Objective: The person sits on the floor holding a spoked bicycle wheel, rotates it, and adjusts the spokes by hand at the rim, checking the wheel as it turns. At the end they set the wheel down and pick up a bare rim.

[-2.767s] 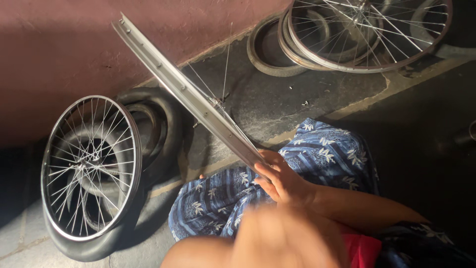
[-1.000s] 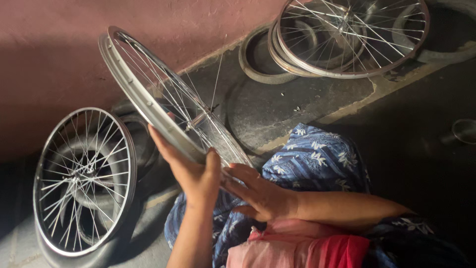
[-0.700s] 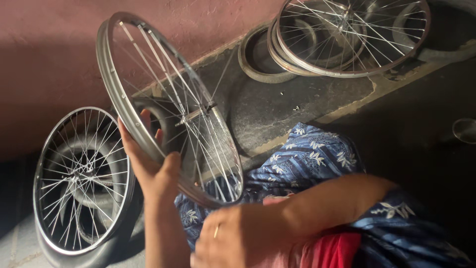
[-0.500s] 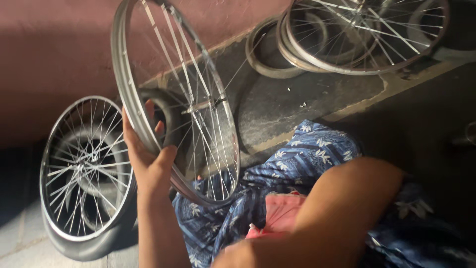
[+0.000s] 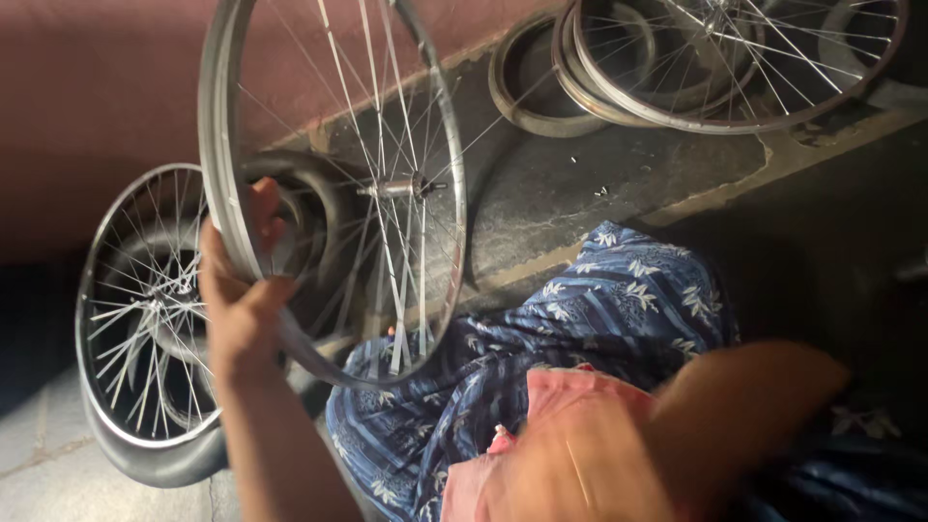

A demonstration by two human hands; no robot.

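wheel first: a bare silver metal bicycle rim with thin spokes and a small hub stands nearly upright in the upper left of the frame, its top edge cut off by the picture border and its lowest arc resting against the blue cloth with a white leaf print that covers the person's lap at centre. the left hand comes up from the bottom left and has its fingers wrapped around the left side of the rim, thumb on the near face, the other fingers curled behind the metal. the right hand is not clearly visible; only a blurred right forearm crosses the lower right, so i cannot tell whether its fingers are closed or loose. a blurred patch of pink cloth sits at the bottom centre, very close to the camera.

at the left edge, a second spoked wheel seated in a black rubber tyre lies against the ground, and a loose black tyre ring shows through the held rim's spokes. along the top right, a stack of several bare rims and spoked wheels leans against the reddish wall. grey concrete ground lies between them.
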